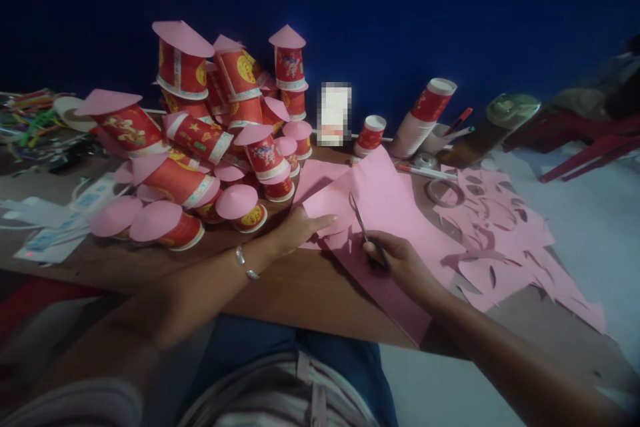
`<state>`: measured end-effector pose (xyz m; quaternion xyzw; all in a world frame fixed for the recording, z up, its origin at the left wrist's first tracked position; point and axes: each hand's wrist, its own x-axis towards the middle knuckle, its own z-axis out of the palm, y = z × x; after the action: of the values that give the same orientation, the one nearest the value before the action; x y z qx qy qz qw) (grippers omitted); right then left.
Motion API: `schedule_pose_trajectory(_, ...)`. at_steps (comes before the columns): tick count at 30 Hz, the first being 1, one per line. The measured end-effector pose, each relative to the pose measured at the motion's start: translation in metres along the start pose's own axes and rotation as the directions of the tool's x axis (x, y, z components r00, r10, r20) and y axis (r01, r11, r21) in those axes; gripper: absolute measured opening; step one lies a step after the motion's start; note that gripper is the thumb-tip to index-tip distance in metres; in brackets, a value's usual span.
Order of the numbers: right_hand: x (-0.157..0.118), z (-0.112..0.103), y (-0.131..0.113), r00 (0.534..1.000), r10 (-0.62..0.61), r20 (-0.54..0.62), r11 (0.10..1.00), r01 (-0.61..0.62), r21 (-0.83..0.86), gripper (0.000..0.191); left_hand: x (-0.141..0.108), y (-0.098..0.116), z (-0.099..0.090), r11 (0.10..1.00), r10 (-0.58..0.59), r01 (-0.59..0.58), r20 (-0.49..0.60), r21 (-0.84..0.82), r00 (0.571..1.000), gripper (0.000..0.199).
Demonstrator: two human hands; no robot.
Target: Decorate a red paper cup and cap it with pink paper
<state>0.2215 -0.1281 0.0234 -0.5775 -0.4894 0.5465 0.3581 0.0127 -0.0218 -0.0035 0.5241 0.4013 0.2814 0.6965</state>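
Observation:
My left hand [303, 228] pinches the lower left part of a pink paper sheet [377, 183], thumb on top. Scissors [367, 235] are in my right hand [393, 255], fingers wrapped round their handles, with the blades pointing up and away at the sheet. Beneath both hands another pink sheet [400, 320] reaches to the table's front edge. Left of the paper stand and lie several red paper cups topped with pink paper cones [237, 201], some of them stacked.
Pink paper scraps with cut-outs [500, 270] cover the table's right side, near a tape roll [445, 192]. Behind stand a red cup [370, 137], a leaning cup stack [425, 117] and a jar [505, 120]. White strips [70, 220] and colourful cords [35, 117] lie left.

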Motion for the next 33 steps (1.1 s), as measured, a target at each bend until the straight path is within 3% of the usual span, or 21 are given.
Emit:
schedule_pose_trajectory(4, -0.0004, 0.0, -0.0004, 1.0, 0.002, 0.006, 1.0, -0.002, 0.025, 0.057, -0.0025, 0.0048, 0.0031, 0.997, 0.063, -0.06, -0.093, 0.044, 0.994, 0.057)
schedule_pose_trajectory(9, -0.0016, -0.0015, -0.0013, 1.0, 0.024, -0.003, 0.999, -0.024, 0.037, 0.056, -0.0034, 0.0061, 0.0027, 0.998, 0.026, -0.021, -0.08, 0.065, 0.996, 0.056)
schedule_pose_trajectory(18, -0.0022, -0.0022, -0.0024, 1.0, 0.005, -0.013, 1.0, -0.005, -0.004, 0.057, 0.0001, -0.0003, 0.0002, 0.995, 0.092, -0.09, -0.039, 0.048, 0.995, 0.049)
schedule_pose_trajectory(24, -0.0024, -0.003, -0.004, 1.0, 0.008, -0.015, 0.999, -0.008, -0.044, 0.055, -0.0027, 0.0044, 0.0021, 0.997, 0.028, -0.022, -0.073, 0.079, 0.997, 0.058)
schedule_pose_trajectory(33, -0.0023, -0.0024, -0.0026, 1.0, 0.006, -0.01, 0.999, -0.006, -0.033, 0.054, -0.0032, 0.0046, 0.0024, 0.997, 0.018, -0.011, -0.09, 0.074, 0.996, 0.054)
